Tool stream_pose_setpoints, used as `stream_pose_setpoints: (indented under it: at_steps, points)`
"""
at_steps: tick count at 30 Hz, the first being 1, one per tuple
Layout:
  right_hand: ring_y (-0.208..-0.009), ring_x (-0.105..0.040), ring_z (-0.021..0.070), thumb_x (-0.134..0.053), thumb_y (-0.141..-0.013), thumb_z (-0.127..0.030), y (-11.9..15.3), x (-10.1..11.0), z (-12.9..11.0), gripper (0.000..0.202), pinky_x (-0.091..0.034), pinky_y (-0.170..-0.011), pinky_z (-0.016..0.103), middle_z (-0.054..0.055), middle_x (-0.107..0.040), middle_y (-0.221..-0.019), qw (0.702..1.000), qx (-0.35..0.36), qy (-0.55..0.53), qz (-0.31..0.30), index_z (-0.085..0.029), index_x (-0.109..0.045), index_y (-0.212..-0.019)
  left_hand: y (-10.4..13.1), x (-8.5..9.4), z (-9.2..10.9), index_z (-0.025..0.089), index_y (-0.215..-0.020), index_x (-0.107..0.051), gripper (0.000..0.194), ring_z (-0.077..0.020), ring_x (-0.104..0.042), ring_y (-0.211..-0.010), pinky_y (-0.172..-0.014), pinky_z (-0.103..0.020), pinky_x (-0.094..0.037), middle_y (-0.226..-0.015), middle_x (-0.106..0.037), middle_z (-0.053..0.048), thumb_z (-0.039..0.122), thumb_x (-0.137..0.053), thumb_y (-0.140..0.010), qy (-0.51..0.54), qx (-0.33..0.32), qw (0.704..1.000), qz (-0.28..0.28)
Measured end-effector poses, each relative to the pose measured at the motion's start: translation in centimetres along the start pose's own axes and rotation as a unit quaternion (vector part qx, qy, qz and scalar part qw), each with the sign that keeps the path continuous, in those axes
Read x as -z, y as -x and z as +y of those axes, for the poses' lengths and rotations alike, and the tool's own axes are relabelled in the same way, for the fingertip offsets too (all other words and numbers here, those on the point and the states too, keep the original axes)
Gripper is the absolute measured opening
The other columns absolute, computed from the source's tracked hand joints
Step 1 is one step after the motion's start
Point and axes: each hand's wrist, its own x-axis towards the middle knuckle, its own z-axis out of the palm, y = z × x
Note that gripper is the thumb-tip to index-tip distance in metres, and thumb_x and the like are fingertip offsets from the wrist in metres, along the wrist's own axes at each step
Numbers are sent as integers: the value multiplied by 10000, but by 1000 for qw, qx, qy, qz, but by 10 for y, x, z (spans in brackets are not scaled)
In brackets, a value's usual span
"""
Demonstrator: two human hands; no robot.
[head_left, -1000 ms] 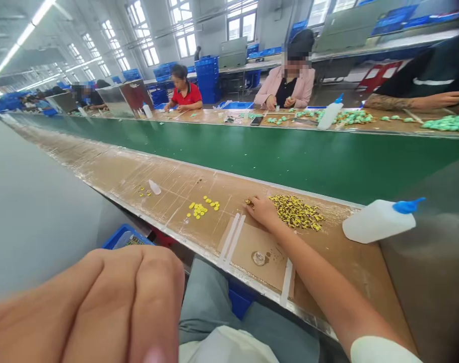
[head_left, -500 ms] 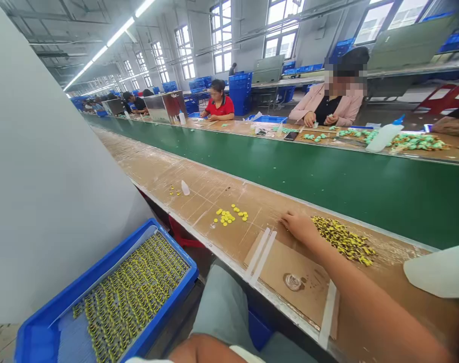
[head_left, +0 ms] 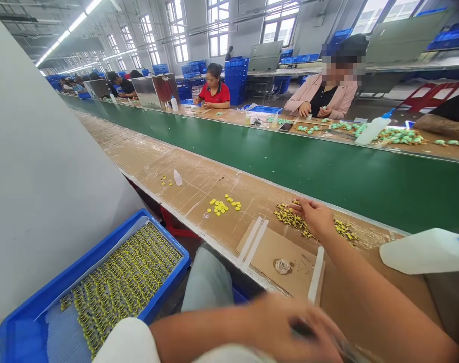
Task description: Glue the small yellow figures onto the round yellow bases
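Observation:
Over the pile of small yellow and dark pieces (head_left: 289, 218), my right hand (head_left: 317, 216) has its thumb and fingertips pinched together, with a small dark and yellow piece at the tips. Motion smears my left hand (head_left: 293, 327) at the bottom; its fingers curl around something dark with a shiny streak beyond it, too blurred to name. A cardboard sheet (head_left: 297, 254) taped to the table lies between my hands, with a round whitish glue blob (head_left: 282, 266) on it. Yellow discs (head_left: 218, 206) are scattered to its left.
A blue tray (head_left: 184, 262) at lower left holds rows of yellow and dark pieces. A small bottle (head_left: 177, 177) stands beyond the discs; a large white bottle (head_left: 421, 252) lies at right. Past the green belt (head_left: 252, 146), people sit working, near green pieces (head_left: 403, 135).
My right hand has moved from bare table onto the pile and now pinches. My left hand has come into view from the bottom. The view has shifted slightly.

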Motion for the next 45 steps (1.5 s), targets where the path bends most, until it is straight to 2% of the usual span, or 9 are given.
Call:
stream_pose_setpoints:
  at_steps: [5,11,14,17,20,26,35,39,45]
  points:
    - [-828,-767,238,-710,-873,-599,15,13,-7,399,-685,-746,328,88,-738,-825,990,-52,-129,-9,-212,-622,-828,-60,48,-11,204,-1261,-614,323,-246,-632,-1112,-934,-456,-562,-1320,-605,-115,356,-605,-976,-160,-28,955,249]
    - [-1010,-745,227,-717,-883,-554,32,24,-12,357,-633,-929,322,98,-764,-1007,991,-42,-124,-29,-202,-671,-918,-108,123,-24,160,-1329,-557,486,-310,-592,-1237,-1071,-557,-455,-1340,-622,-143,293,-713,-889,-331,-56,829,447]
    - [-940,-759,241,-765,-844,-500,47,35,-9,337,-662,-860,361,94,-774,-966,997,-27,-61,-35,-191,-696,-958,-115,142,-32,167,-1296,-570,559,-316,-651,-1180,-1080,-513,-458,-1188,-731,-134,223,-788,-784,-385,-69,800,455]
    - [-788,-756,269,-786,-796,-454,71,55,0,297,-664,-763,432,80,-767,-821,998,-9,55,-14,-187,-735,-915,-120,148,-41,188,-1213,-613,442,-317,-665,-1173,-1068,-494,-472,-1161,-753,-124,250,-759,-800,-415,-88,783,454]
    - [-832,-733,308,-732,-793,-412,100,79,13,212,-609,-850,492,91,-762,-851,982,27,186,35,-206,-758,-836,-123,151,-46,181,-1192,-625,399,-321,-660,-1185,-1084,-502,-455,-1139,-761,-129,259,-738,-818,-427,-105,775,454]
    - [-930,-709,317,-574,-827,-455,144,104,41,294,-560,-904,472,124,-757,-961,938,88,326,83,-217,-727,-749,-119,159,-49,127,-1413,-449,653,-238,-742,-924,-908,-408,-566,-1175,-752,-141,196,-726,-825,-420,-109,776,458]
    - [-750,-692,355,-600,-835,-585,137,123,67,408,-499,-620,442,183,-745,-838,919,98,374,75,-199,-724,-788,-113,162,-51,156,-1411,-486,568,-271,-708,-1096,-1041,-443,-484,-1100,-776,-112,142,-668,-873,-426,-111,782,441]
    - [-509,-638,282,-697,-761,-609,129,133,72,412,-422,-458,383,123,-712,-650,933,55,352,53,-200,-745,-769,-113,163,-48,184,-1335,-564,454,-276,-688,-1135,-1078,-444,-452,-1072,-772,-107,162,-645,-889,-398,-118,801,432]
    - [-470,-641,244,-833,-698,-502,134,130,69,325,-435,-425,355,142,-728,-667,964,8,258,70,-192,-788,-788,-119,177,-36,117,-1320,-532,448,-293,-697,-1114,-1052,-474,-478,-995,-760,-148,197,-638,-893,-303,-105,812,488]
